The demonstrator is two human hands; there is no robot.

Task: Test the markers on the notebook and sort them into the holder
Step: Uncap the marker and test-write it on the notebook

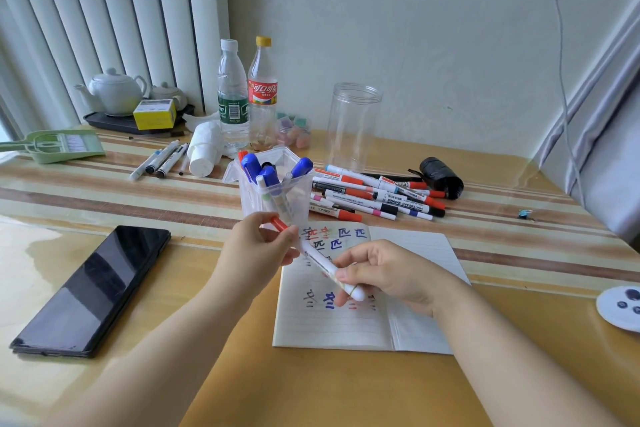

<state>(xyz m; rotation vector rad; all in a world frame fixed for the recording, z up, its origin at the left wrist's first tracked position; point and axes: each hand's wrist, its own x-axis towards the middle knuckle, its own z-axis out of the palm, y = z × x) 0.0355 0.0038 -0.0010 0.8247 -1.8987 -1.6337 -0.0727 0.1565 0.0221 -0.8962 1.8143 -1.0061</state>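
Above the notebook [332, 319], marker [320, 264] between left hand [258, 246] and right hand [384, 274]

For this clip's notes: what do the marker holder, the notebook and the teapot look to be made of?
Marker holder: clear plastic, probably; the markers show through its walls. Notebook: matte ruled paper with ink marks on it. Teapot: seemingly glazed white ceramic, smooth with a soft sheen.

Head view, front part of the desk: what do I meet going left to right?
Black phone → left hand gripping the red cap → right hand holding the marker barrel → white disc with blue blots.
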